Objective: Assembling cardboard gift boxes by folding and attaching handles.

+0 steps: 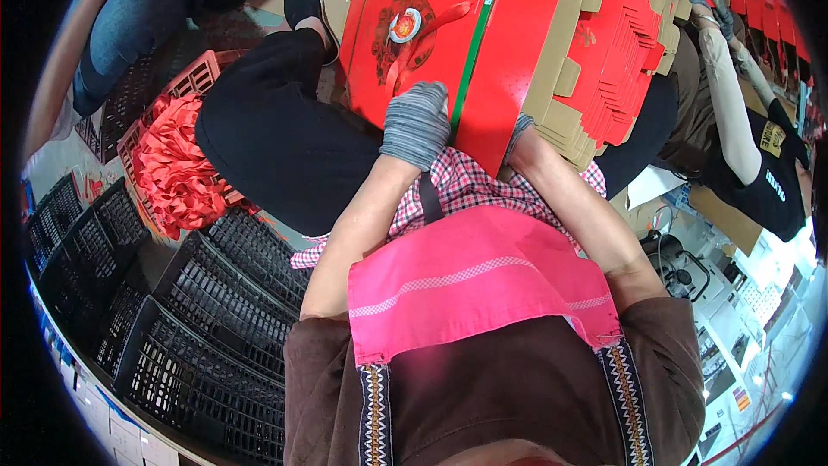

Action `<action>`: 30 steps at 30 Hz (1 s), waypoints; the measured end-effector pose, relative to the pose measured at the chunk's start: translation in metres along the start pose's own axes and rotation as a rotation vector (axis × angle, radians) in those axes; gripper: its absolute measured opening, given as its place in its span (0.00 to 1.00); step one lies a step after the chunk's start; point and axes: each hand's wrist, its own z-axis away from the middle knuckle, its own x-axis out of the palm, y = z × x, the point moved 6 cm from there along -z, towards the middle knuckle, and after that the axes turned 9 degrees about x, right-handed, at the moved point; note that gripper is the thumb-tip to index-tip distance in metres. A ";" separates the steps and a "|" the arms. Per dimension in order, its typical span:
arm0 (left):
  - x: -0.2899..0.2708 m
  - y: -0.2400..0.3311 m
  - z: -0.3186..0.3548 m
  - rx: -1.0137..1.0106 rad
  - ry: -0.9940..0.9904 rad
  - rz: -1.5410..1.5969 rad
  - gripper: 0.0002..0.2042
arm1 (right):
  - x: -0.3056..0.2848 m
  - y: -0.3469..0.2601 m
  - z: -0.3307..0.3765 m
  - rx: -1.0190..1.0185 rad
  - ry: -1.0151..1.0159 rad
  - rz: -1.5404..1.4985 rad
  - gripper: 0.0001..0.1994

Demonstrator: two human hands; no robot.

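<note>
A red cardboard box sheet (509,69) with a green stripe, a dark round print and a pale round emblem lies in front of me. My left hand (416,125), in a grey striped knit glove, is closed in a fist on its near part. What the fist holds, if anything, is hidden. A red ribbon (431,28) lies across the print and runs down close to that fist. My right hand (519,132), also gloved, is at the sheet's near right edge; its fingers are hidden behind the cardboard.
Right of the sheet is a stack of red and tan die-cut cardboard blanks (604,60). At left, a heap of red ribbons (177,164) sits by an orange crate (194,78), with black crates (216,311) nearer. Co-workers sit at far left and right, one with gloved hands (720,13).
</note>
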 end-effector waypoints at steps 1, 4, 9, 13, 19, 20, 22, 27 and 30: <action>0.005 0.002 -0.001 0.006 -0.131 -0.090 0.04 | 0.001 -0.001 -0.001 0.001 0.000 -0.013 0.15; 0.002 0.013 0.000 0.050 -0.224 -0.136 0.06 | 0.001 0.000 0.002 0.005 -0.001 -0.054 0.15; -0.002 0.018 -0.001 0.079 -0.206 -0.181 0.05 | 0.004 0.005 0.011 0.004 -0.001 -0.127 0.15; -0.011 0.007 0.005 -0.105 0.029 0.017 0.06 | 0.018 0.013 0.017 -0.007 -0.026 -0.182 0.15; -0.010 0.010 0.008 -0.092 -0.104 -0.063 0.09 | 0.004 0.019 0.007 -0.024 -0.016 -0.137 0.17; -0.006 0.011 0.009 -0.083 -0.220 -0.170 0.10 | 0.004 0.019 0.005 -0.005 -0.065 -0.112 0.17; -0.007 0.012 0.010 -0.067 -0.203 -0.180 0.12 | 0.007 0.014 0.010 0.056 0.007 -0.143 0.16; -0.012 0.010 0.013 -0.112 -0.212 -0.201 0.14 | 0.011 0.013 0.011 0.054 0.143 -0.114 0.17; -0.012 0.011 0.014 -0.153 -0.272 -0.221 0.16 | 0.022 0.007 0.017 0.008 0.094 0.042 0.18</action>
